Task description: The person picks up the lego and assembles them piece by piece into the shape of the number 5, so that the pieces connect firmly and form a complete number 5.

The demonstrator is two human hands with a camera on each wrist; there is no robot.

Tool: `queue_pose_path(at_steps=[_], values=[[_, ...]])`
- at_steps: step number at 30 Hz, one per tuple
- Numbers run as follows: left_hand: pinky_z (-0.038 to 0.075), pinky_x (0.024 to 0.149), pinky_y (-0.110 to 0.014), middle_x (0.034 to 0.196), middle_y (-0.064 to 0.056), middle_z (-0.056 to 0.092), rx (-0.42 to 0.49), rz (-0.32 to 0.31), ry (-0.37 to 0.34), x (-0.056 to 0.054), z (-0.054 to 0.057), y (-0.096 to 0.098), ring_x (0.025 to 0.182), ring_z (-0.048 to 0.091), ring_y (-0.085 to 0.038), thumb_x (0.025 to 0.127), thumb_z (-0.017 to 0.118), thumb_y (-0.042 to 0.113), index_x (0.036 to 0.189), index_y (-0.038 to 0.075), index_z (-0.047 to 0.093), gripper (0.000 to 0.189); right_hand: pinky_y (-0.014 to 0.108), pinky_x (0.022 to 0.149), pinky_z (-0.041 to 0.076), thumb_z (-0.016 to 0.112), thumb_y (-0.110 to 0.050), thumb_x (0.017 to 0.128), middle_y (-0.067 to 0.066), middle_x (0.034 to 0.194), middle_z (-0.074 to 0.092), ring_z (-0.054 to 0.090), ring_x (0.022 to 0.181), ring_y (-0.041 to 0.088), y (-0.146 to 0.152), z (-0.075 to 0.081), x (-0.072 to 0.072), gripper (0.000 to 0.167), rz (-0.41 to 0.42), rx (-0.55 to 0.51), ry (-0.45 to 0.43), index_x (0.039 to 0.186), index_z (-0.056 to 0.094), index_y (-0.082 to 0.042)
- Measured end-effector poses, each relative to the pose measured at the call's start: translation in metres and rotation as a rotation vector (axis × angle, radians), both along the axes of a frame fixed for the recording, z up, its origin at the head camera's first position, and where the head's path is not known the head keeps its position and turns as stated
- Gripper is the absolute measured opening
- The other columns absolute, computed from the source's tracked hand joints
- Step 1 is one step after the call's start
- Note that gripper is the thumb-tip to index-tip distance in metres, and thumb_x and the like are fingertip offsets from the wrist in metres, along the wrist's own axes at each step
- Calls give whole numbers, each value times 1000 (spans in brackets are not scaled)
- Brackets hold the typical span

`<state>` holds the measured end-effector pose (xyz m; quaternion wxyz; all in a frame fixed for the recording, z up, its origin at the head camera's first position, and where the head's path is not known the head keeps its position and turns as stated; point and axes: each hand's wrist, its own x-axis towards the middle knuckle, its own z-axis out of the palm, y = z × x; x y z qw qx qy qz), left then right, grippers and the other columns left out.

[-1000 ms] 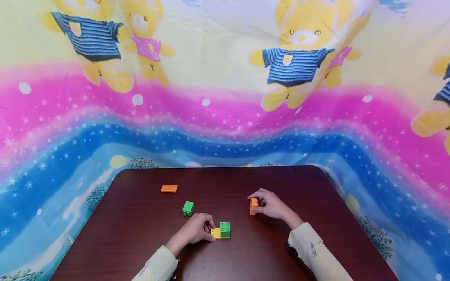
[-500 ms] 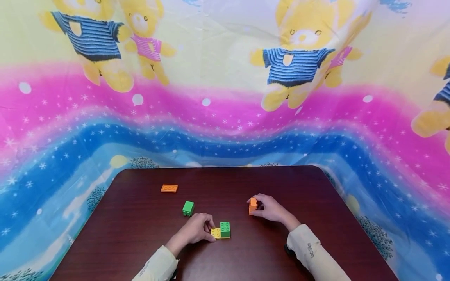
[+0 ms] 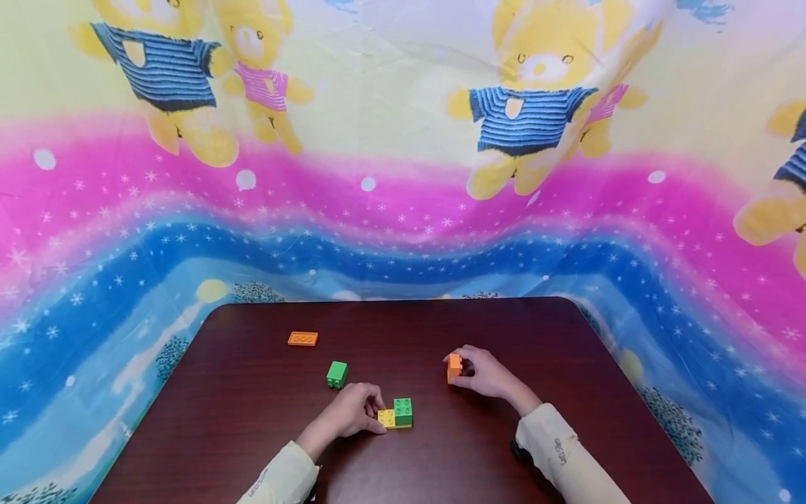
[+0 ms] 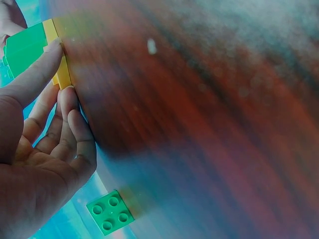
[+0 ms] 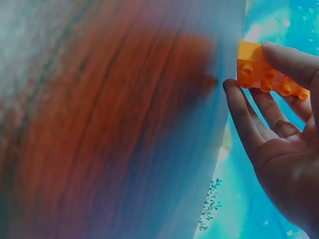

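Dk lettering on L sleeve (image 3: 280, 476) & R sleeve (image 3: 560, 448), too sm to read. L hand (image 3: 348, 411) pinches yellow plate (image 3: 386, 418) by L end, green brick (image 3: 403, 411) on R end; R hand (image 3: 486, 372) grips orange brick (image 3: 453, 368), well apart, tabletop (image 3: 434, 448) btwn. Orange plate (image 3: 303, 339) nr far edge, loose green block (image 3: 336, 374) nr L hand

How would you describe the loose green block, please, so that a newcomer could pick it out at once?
On the dark table, look left of centre, between the flat orange piece and the left hand. The loose green block lies there on its side, studs facing the person. Unlike the other green block, which sits on the yellow piece, it touches no other piece.
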<state>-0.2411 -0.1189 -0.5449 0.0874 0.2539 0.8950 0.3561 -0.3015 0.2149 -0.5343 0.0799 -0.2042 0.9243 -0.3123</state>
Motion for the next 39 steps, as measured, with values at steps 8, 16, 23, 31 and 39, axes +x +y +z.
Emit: queue_pose_path(at_steps=[8,16,23,31,39], values=[[50,66,-21,83,1,69,4,3,-6,1,1,0,72,58,-6,71,96,15,86,12,72,29,36,89,59,80,-21,92,-7,109,61,63,103,14,-2,6,7,41,22,-33,33,131,68,-17],[50,65,-21,83,2,69,4,7,4,2,1,0,71,58,-5,71,96,15,86,13,72,29,36,89,59,82,-28,91,-10,105,60,63,100,11,-9,12,15,37,17,-45,90,124,68,-20],[50,64,-20,80,2,68,3,8,15,1,1,1,69,57,-3,71,96,15,85,12,71,29,33,87,58,82,-31,90,-11,106,61,61,97,9,-16,14,20,42,23,-30,107,128,68,-21],[49,64,-20,79,2,68,12,2,13,2,3,1,71,59,-6,71,96,14,85,12,72,28,29,84,57,82,-30,90,-13,108,61,61,95,9,-23,20,29,42,45,-48,120,129,69,-20],[49,65,-21,80,2,68,9,8,8,2,3,1,71,58,-6,71,96,14,85,12,72,29,28,82,56,83,-29,90,-13,107,61,59,93,10,-31,26,39,41,65,-54,117,128,69,-22]])
